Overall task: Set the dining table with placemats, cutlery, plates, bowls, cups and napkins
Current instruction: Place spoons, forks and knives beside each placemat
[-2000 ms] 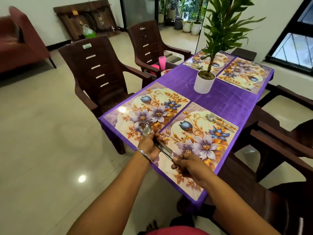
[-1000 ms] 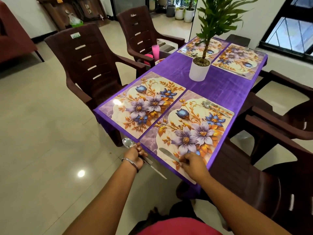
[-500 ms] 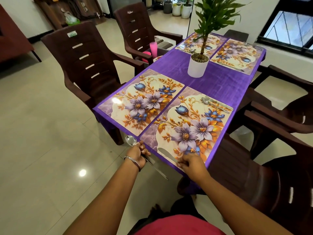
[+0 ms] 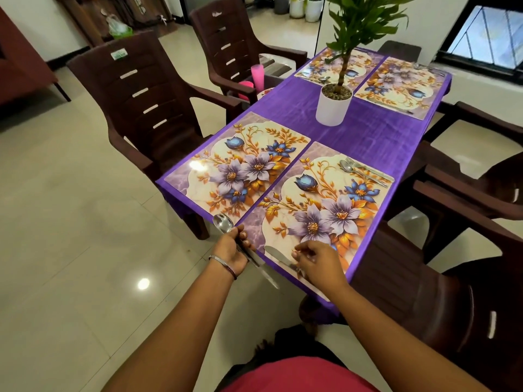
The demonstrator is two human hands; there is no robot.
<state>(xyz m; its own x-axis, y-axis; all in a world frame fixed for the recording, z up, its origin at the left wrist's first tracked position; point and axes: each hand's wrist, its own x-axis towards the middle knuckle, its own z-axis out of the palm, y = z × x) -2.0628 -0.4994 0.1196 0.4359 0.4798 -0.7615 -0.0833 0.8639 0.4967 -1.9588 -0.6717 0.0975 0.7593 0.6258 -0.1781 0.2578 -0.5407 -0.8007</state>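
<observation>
1. Table under purple cloth, four floral placemats on it; near right placemat sits at the corner closest to the person, near left placemat just beside it and bare.
2. Potted plant mid-table, well apart from both hands.
3. Right hand over the near edge of the right placemat, fingers bent down onto a knife; whether pinching or only pressing it, cannot tell.
4. Left hand off the table corner, fingers curled round a spoon plus other cutlery, bowl up, handles pointing back toward the person.
5. Knife lies flat, blade tip away and left, long axis running along the mat's near edge; right hand is on it, left hand just beside.
6. Finished cutlery set at the far right edge of the same mat.
7. Judgement: next comes the spoon, laid parallel beside the knife, left hand nearer.
</observation>
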